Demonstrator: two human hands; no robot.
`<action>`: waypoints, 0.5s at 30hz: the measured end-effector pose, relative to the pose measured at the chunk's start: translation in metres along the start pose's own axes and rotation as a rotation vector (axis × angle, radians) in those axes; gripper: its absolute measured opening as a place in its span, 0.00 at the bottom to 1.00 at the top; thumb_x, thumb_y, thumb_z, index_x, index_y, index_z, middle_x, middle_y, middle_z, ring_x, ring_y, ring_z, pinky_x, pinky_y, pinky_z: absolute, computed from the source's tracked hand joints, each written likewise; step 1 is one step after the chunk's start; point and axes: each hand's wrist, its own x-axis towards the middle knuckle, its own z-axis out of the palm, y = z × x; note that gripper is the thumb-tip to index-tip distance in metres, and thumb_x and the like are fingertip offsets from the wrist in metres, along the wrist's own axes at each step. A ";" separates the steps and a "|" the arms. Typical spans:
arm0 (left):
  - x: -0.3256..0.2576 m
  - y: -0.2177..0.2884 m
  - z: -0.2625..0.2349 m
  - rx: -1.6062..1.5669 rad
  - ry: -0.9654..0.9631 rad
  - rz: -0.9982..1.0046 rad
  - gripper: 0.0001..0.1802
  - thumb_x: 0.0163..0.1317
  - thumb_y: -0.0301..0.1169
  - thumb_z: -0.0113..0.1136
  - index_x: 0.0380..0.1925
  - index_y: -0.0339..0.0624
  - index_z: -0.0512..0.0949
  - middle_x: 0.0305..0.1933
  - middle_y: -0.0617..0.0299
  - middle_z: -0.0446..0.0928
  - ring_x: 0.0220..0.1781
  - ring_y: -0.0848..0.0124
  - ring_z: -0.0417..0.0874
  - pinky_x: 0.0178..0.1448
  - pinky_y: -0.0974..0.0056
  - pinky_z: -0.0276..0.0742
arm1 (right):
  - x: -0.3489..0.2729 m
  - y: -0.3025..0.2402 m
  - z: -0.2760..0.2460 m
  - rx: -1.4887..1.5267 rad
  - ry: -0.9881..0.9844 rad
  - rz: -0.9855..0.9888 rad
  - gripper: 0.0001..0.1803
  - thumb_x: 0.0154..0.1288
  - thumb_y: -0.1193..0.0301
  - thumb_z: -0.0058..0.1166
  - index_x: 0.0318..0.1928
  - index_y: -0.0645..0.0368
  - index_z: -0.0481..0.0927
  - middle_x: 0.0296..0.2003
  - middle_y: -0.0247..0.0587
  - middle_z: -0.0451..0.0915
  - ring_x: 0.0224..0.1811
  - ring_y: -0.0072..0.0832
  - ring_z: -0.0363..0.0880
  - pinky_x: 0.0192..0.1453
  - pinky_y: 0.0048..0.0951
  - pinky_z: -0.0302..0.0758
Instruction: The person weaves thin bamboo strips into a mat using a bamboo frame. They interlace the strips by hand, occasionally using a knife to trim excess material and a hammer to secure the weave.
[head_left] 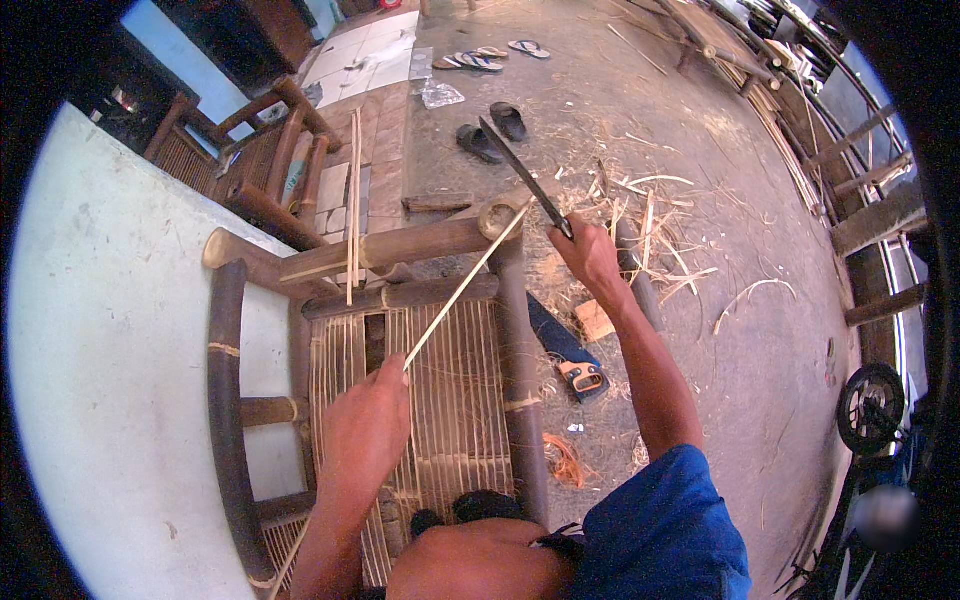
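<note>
One strip [460,293] I see between the hands: its long axis goes from the left hand [375,415] away and rightward, up to the knife [525,178]; if it touches the blade, I cannot tell. The left fingers pinch the strip; the right hand [588,255] is closed around the knife's handle, nearer to the strip's far end. From my view, the chair [521,400] lies beneath, its corner crowding that end. Saw [568,355] and shavings [655,225] lie rightward on the floor [750,340].
</note>
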 end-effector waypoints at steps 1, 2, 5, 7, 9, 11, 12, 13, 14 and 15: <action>0.001 -0.001 0.004 -0.004 -0.030 -0.010 0.15 0.71 0.33 0.49 0.55 0.41 0.73 0.38 0.40 0.81 0.38 0.43 0.84 0.42 0.42 0.79 | 0.001 -0.001 -0.001 -0.004 -0.001 -0.008 0.19 0.65 0.55 0.59 0.36 0.61 0.79 0.23 0.59 0.80 0.27 0.57 0.81 0.33 0.53 0.76; 0.003 -0.003 0.007 -0.005 -0.056 -0.038 0.15 0.72 0.34 0.48 0.54 0.41 0.73 0.36 0.40 0.81 0.38 0.43 0.84 0.42 0.41 0.79 | 0.003 -0.004 -0.004 -0.017 -0.011 0.002 0.18 0.65 0.56 0.59 0.36 0.61 0.79 0.23 0.59 0.79 0.26 0.57 0.80 0.32 0.53 0.76; 0.007 -0.008 0.012 0.003 -0.089 -0.099 0.14 0.73 0.36 0.46 0.52 0.42 0.73 0.30 0.41 0.81 0.36 0.42 0.84 0.41 0.41 0.78 | 0.009 -0.015 -0.016 0.045 0.028 -0.095 0.17 0.65 0.57 0.59 0.36 0.60 0.78 0.22 0.58 0.79 0.25 0.57 0.80 0.30 0.51 0.75; 0.008 -0.013 0.012 0.006 -0.031 -0.099 0.14 0.74 0.37 0.45 0.51 0.42 0.74 0.27 0.42 0.80 0.35 0.42 0.83 0.40 0.40 0.77 | 0.014 -0.028 -0.027 0.059 0.076 -0.109 0.16 0.65 0.59 0.60 0.37 0.60 0.78 0.21 0.57 0.79 0.25 0.56 0.80 0.28 0.50 0.74; 0.009 -0.019 0.011 -0.020 0.005 -0.115 0.13 0.74 0.37 0.45 0.50 0.44 0.74 0.27 0.42 0.80 0.35 0.42 0.83 0.40 0.40 0.76 | 0.020 -0.044 -0.039 0.081 0.121 -0.109 0.15 0.65 0.60 0.60 0.37 0.60 0.77 0.21 0.57 0.78 0.24 0.56 0.80 0.27 0.50 0.73; 0.010 -0.026 0.012 -0.041 0.028 -0.105 0.13 0.74 0.37 0.46 0.50 0.45 0.74 0.28 0.41 0.80 0.34 0.41 0.83 0.40 0.39 0.75 | 0.025 -0.059 -0.049 0.118 0.151 -0.081 0.15 0.65 0.60 0.61 0.37 0.59 0.76 0.21 0.57 0.78 0.24 0.55 0.80 0.26 0.50 0.73; 0.011 -0.029 0.013 -0.052 0.028 -0.095 0.12 0.74 0.37 0.46 0.50 0.45 0.74 0.28 0.41 0.80 0.34 0.41 0.82 0.40 0.39 0.75 | 0.027 -0.064 -0.052 0.140 0.174 -0.099 0.16 0.66 0.59 0.60 0.37 0.61 0.77 0.18 0.52 0.75 0.21 0.46 0.76 0.25 0.45 0.70; 0.011 -0.033 0.015 -0.062 0.041 -0.075 0.12 0.73 0.37 0.46 0.50 0.46 0.74 0.28 0.41 0.79 0.34 0.41 0.82 0.39 0.39 0.75 | 0.029 -0.067 -0.054 0.161 0.185 -0.096 0.17 0.68 0.58 0.59 0.36 0.62 0.77 0.16 0.48 0.72 0.19 0.37 0.72 0.24 0.40 0.68; 0.012 -0.036 0.018 -0.087 0.041 -0.072 0.12 0.73 0.36 0.47 0.50 0.46 0.74 0.28 0.41 0.79 0.34 0.40 0.82 0.39 0.39 0.75 | 0.031 -0.068 -0.053 0.185 0.217 -0.128 0.19 0.69 0.57 0.58 0.36 0.63 0.78 0.14 0.43 0.69 0.16 0.27 0.68 0.23 0.36 0.66; 0.013 -0.039 0.021 -0.111 0.055 -0.060 0.12 0.73 0.36 0.47 0.50 0.46 0.74 0.28 0.41 0.79 0.34 0.40 0.82 0.39 0.39 0.75 | 0.032 -0.067 -0.050 0.178 0.205 -0.107 0.19 0.69 0.57 0.58 0.35 0.63 0.77 0.14 0.45 0.71 0.16 0.30 0.70 0.23 0.37 0.67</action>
